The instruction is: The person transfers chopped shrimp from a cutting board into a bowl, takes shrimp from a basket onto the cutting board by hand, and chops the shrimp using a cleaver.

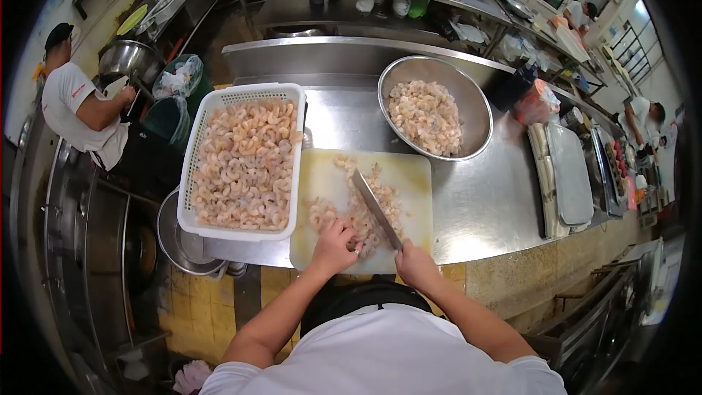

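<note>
My right hand (418, 266) is wrapped round the handle of a large kitchen knife (376, 206). Its blade slants up and to the left over chopped shrimp (386, 194) on a pale cutting board (417, 238). At the lower left of the pile, my left hand (336, 247) rests with curled fingers on some of the shrimp, left of the blade. A white perforated basket (184, 194) full of peeled whole shrimp (245, 164) stands left of the board. Beyond its right corner, a steel bowl (479, 121) holds cut shrimp (424, 117).
The steel table (482, 205) has a raised back edge. A grey lidded container (570, 175) and an orange-and-white bag (539, 102) are at the right. A metal pot (175, 238) sits below the basket. One co-worker (80, 99) stands at the left; others are far right.
</note>
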`<control>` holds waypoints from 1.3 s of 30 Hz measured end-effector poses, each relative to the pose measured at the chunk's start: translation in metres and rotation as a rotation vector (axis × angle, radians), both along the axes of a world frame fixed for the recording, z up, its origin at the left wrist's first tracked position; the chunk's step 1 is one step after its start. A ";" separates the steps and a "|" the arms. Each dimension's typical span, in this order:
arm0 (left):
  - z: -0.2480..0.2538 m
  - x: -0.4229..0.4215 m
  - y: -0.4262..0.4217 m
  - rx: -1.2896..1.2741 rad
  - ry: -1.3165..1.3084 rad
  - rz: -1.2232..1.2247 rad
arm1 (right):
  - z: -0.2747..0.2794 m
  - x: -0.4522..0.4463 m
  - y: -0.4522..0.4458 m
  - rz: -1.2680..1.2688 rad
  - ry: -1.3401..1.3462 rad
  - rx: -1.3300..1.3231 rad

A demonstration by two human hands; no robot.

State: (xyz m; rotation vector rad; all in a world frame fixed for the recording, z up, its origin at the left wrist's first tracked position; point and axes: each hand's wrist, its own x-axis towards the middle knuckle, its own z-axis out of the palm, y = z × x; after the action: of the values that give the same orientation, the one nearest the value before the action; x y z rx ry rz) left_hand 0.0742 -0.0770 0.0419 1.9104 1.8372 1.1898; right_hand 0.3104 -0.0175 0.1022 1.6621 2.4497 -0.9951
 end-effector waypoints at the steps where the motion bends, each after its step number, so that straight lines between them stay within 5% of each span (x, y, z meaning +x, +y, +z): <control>1: -0.004 0.001 -0.001 0.002 -0.005 -0.006 | -0.008 -0.010 0.009 0.004 0.039 0.041; 11: -0.015 -0.018 0.033 -0.033 0.091 -0.114 | 0.044 -0.013 -0.003 0.068 0.001 -0.017; 14: -0.026 -0.024 0.040 -0.027 0.084 -0.149 | -0.006 -0.011 -0.008 0.119 -0.002 0.018; 20: -0.026 -0.022 0.038 0.017 -0.003 -0.151 | -0.005 -0.040 0.023 0.109 0.051 0.056; 26: -0.008 -0.022 0.027 0.153 0.035 -0.117 | 0.054 -0.015 -0.015 0.085 -0.028 0.011; 32: -0.032 -0.023 0.033 0.110 0.029 -0.110 | -0.010 -0.035 -0.013 0.147 -0.029 0.076; 39: -0.024 -0.031 0.018 0.080 -0.005 -0.086 | 0.020 -0.030 -0.013 0.107 0.052 0.097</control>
State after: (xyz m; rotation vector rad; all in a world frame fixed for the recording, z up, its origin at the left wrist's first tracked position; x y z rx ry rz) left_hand 0.0429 -0.0589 0.0179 2.0056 1.7111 1.2565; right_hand 0.2806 -0.0302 0.1225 1.5298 2.6288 -0.9332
